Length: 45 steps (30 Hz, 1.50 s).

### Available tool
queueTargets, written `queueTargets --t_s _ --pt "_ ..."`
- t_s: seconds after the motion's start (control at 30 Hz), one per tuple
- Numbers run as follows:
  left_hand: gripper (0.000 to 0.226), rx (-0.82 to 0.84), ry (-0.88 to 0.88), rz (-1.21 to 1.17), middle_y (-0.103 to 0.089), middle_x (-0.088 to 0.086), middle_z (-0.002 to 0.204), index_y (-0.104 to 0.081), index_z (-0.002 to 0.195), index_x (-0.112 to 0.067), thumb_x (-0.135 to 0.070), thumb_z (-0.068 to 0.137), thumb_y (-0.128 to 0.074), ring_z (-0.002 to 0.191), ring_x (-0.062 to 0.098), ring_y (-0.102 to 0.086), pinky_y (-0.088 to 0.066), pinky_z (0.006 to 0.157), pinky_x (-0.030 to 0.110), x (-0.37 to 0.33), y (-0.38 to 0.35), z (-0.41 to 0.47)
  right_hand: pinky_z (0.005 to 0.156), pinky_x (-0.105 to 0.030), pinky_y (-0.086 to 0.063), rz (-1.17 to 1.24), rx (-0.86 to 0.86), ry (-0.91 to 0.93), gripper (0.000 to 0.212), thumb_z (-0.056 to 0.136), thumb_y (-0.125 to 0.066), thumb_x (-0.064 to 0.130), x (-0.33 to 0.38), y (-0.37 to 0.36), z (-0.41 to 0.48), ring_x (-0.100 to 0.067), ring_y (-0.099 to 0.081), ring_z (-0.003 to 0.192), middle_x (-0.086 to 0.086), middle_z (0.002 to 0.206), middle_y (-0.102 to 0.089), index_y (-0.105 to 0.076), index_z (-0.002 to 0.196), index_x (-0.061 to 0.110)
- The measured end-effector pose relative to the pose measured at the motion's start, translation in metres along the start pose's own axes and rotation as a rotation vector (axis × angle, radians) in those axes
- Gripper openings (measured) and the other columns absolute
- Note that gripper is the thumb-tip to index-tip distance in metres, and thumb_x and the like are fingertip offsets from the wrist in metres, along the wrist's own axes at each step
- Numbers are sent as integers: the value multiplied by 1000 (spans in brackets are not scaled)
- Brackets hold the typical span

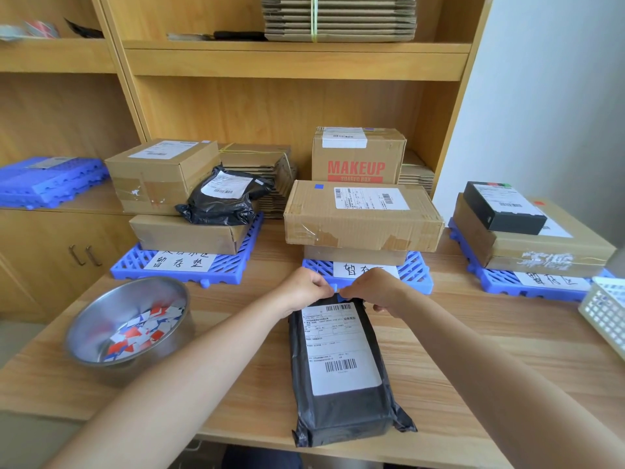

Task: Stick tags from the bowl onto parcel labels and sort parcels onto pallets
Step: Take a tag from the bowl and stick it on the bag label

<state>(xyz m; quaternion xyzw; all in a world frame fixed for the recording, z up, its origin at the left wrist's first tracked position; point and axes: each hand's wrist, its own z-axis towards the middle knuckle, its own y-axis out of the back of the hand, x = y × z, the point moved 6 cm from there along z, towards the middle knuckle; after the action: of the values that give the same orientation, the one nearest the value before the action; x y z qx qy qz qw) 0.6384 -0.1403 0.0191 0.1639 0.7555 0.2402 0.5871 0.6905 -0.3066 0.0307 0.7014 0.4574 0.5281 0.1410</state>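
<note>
A black poly-bag parcel (341, 411) with a white shipping label (338, 346) lies lengthwise on the wooden table in front of me. My left hand (304, 286) and my right hand (375, 289) meet just above the parcel's far end, fingertips pinching a small tag between them; the tag itself is barely visible. A metal bowl (101, 319) at the left holds several red, blue and white tags (142, 330). Three blue pallets stand behind: the left pallet (135, 265), the middle pallet (416, 272) and the right pallet (500, 282), each carrying stacked parcels.
A white plastic basket (605, 309) sits at the table's right edge. More blue pallets (50, 181) lie on the cabinet at the left. Flat cardboard bundles (338, 18) fill the wooden shelf above and behind the parcels. A white wall stands at the right.
</note>
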Motion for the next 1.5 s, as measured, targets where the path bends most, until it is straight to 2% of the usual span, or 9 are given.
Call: queueTargets --t_s 0.17,0.43,0.6,0.7,0.87,0.97,1.07,1.33,1.5 --pt "17 4 15 3 -70 -9 109 -77 91 -19 -35 90 -72 106 6 -60 -41 88 25 0 0 -2 48 -25 -26 -189 -51 71 43 89 -67 36 10 1 -6 -16 -35 51 0 61 -39 -39 65 13" --pt "20 -14 -11 29 -73 -4 104 -77 94 -18 -36 92 -70 103 12 -64 -47 91 30 2 2 -7 50 -27 -30 -384 -118 177 54 85 -66 52 13 4 -3 -15 -39 55 2 60 -42 -41 61 12" --pt "25 -112 -93 158 -69 -3 83 -73 86 -31 -39 100 -53 73 14 -58 -43 67 29 -3 8 -15 59 -25 -37 -140 -163 165 48 94 -52 60 -8 9 -6 -11 -53 69 3 79 -61 -60 91 13" --pt "29 -189 -147 333 -63 -7 100 -63 84 -39 -43 100 -40 94 19 -60 -51 85 36 -3 11 -21 64 -27 -42 -63 -236 258 42 92 -51 65 -14 5 -7 -10 -61 81 3 97 -65 -66 103 26" --pt "37 -203 -148 594 -56 -8 127 -62 122 -38 -53 101 -35 122 24 -43 -38 103 42 5 4 -29 77 -33 -53 -95 -210 312 49 78 -56 77 -13 -11 -5 -10 -63 84 6 96 -66 -71 86 30" --pt "40 -234 -143 686 -53 -10 130 -59 125 -41 -58 101 -31 121 23 -40 -32 106 40 7 1 -32 72 -35 -54 -134 -198 301 65 68 -51 82 -13 -14 -5 -12 -63 76 5 85 -68 -73 83 23" --pt "43 -293 -147 737 -52 -12 129 -57 127 -42 -61 100 -29 123 21 -39 -27 110 40 9 -1 -34 63 -32 -46 -131 -226 288 59 79 -54 71 -13 -12 -5 -17 -55 68 3 70 -58 -67 72 14" --pt "48 -335 -116 755 -53 -11 132 -58 130 -41 -63 100 -28 125 22 -41 -25 112 42 10 0 -41 62 -34 -38 -126 -266 247 48 96 -51 38 -12 -10 -3 -27 -49 72 -3 67 -47 -39 55 16" --pt "48 -341 -122 753 -54 -12 131 -58 130 -41 -63 100 -28 125 21 -41 -25 112 42 9 1 -42 58 -31 -35 -171 -289 267 59 87 -53 67 -11 -15 -13 -19 -48 73 1 70 -52 -45 54 19"
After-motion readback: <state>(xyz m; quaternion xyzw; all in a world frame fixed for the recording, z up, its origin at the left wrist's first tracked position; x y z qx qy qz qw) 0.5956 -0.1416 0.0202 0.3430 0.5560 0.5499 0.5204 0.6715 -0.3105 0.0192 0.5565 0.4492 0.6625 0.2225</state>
